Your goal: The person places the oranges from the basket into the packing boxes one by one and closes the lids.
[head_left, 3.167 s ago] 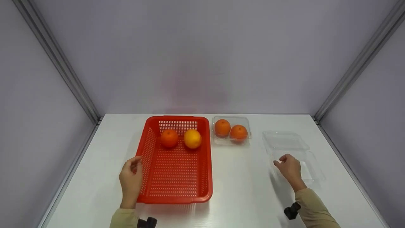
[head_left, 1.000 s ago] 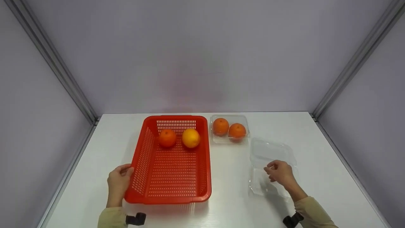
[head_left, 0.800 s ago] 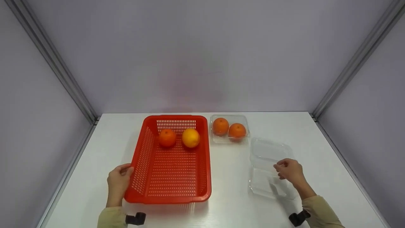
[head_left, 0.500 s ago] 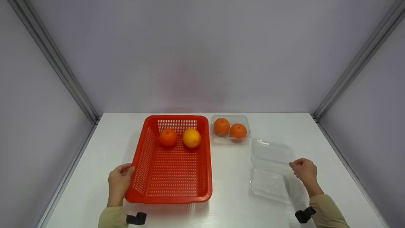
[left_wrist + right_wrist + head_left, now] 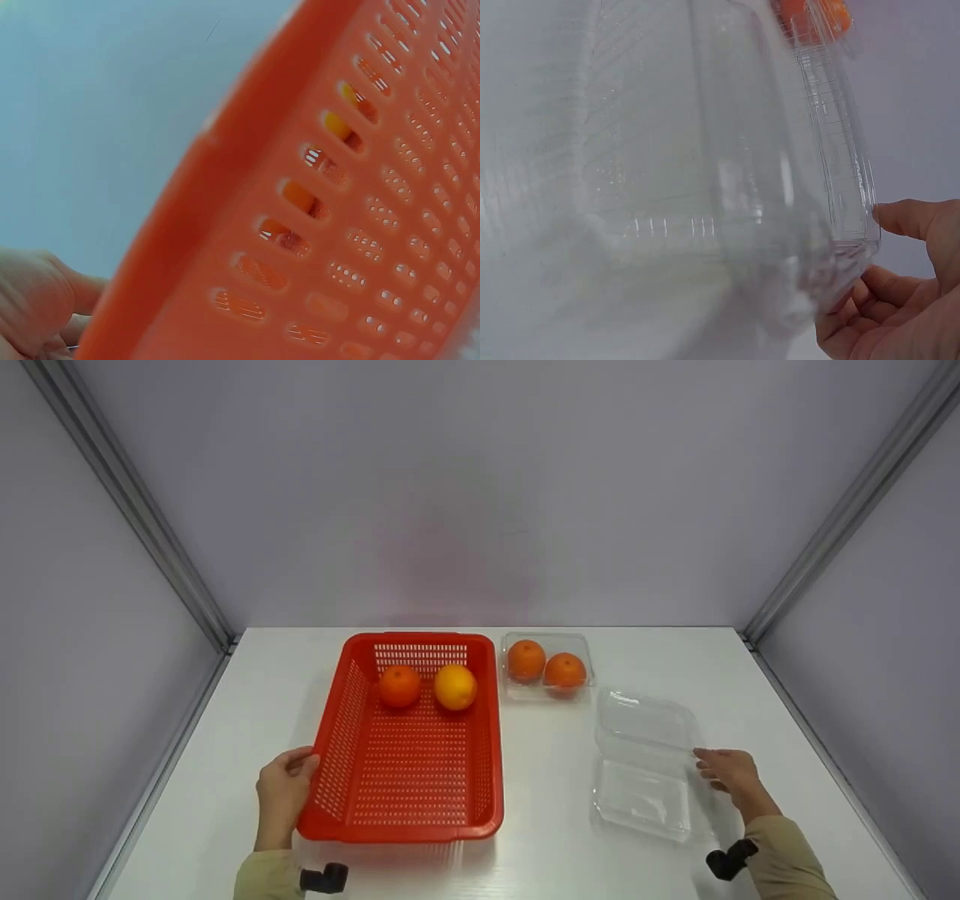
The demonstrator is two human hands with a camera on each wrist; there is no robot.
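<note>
In the head view, a red perforated plastic basket (image 5: 412, 780) stands left of centre. My left hand (image 5: 281, 801) grips its left rim, thumb and fingers at the edge; in the left wrist view that rim (image 5: 225, 150) hides part of the hand. An orange (image 5: 400, 687) and a yellower citrus fruit (image 5: 455, 688) lie at the basket's far end. A clear hinged plastic container (image 5: 643, 796) lies opened out on the right. My right hand (image 5: 731, 772) pinches its right edge near the hinge, the thumb and curled fingers at its corner in the right wrist view.
A second clear container (image 5: 517, 691), holding two oranges (image 5: 546, 665), sits at the back beside the basket's far right corner. White table surface (image 5: 551, 780) lies between basket and opened container. Grey walls (image 5: 480, 510) enclose the back and sides.
The opened container has shifted left and nearer since the earliest frame. My right hand has since slid right to its right edge. My left hand has come to hold the basket's rim.
</note>
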